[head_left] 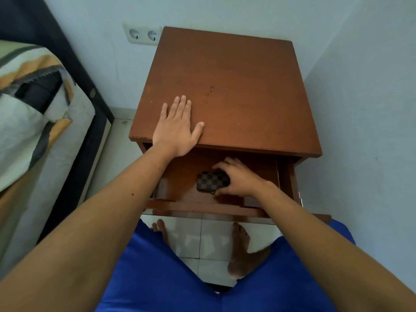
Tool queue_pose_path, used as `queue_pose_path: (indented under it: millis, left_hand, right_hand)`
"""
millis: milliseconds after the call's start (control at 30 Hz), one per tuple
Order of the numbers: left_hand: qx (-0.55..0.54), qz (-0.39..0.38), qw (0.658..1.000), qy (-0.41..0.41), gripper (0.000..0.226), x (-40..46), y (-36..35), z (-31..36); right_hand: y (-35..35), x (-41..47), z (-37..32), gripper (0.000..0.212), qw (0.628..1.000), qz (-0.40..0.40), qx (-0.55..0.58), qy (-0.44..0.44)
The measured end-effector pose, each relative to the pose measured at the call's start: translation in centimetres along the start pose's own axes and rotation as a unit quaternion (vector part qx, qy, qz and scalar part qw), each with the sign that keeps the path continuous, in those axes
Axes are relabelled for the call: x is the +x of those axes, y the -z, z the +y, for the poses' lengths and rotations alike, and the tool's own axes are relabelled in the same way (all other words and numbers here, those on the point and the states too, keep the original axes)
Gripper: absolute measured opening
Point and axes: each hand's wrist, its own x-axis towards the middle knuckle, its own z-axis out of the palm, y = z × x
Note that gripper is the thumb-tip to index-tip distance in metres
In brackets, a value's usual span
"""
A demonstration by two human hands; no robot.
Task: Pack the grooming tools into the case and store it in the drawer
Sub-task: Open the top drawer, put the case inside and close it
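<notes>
A small closed case (210, 180) with a brown-and-black checker pattern lies flat on the floor of the pulled-out drawer (202, 210). My right hand (238, 176) is inside the drawer, fingers and thumb curled around the case's right end. My left hand (177, 127) rests flat, fingers spread, on the front left of the brown wooden nightstand top (236, 86). No loose grooming tools are in sight.
The nightstand stands in a corner, walls behind and to the right. A bed with a patterned cover (33, 109) is at the left, with a narrow floor gap between. A double wall socket (144, 34) sits behind. My knees and bare feet are under the drawer front.
</notes>
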Motion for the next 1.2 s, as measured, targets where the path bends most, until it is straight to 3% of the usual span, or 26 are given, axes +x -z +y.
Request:
queue_pose_path:
  millis: [100,200,300,433,600,800,1200]
  left_hand:
    - [-0.001,0.001,1.0,0.002,0.083,0.0,0.0,0.0]
    - [-0.001,0.001,1.0,0.002,0.083,0.0,-0.1,0.0]
    - [0.002,0.001,1.0,0.003,0.083,0.0,-0.1,0.0]
    - [0.001,0.0,1.0,0.004,0.083,0.0,-0.2,0.0]
    - [0.003,-0.013,1.0,0.003,0.083,0.2,-0.2,-0.1]
    - [0.007,-0.029,1.0,0.0,0.082,0.3,0.2,-0.1]
    - [0.005,-0.052,0.999,-0.003,0.082,0.9,0.0,-0.3]
  right_hand:
    - [1.3,-2.9,-1.4,0.072,0.992,0.066,0.099,0.028]
    - [2.1,-7.2,-3.3,0.082,0.984,0.088,0.132,0.083]
    - [1.3,-10.3,-3.8,0.103,0.988,0.086,0.041,0.119]
    - [-0.2,-10.4,-3.1,0.108,0.964,0.205,-0.103,0.135]
    - [0.1,-9.2,-2.6,0.12,0.931,0.308,-0.166,0.102]
    - [2.0,-7.2,-2.2,0.13,0.928,0.321,-0.189,0.021]
    - [2.3,-3.7,-1.4,0.076,0.889,0.413,-0.198,-0.019]
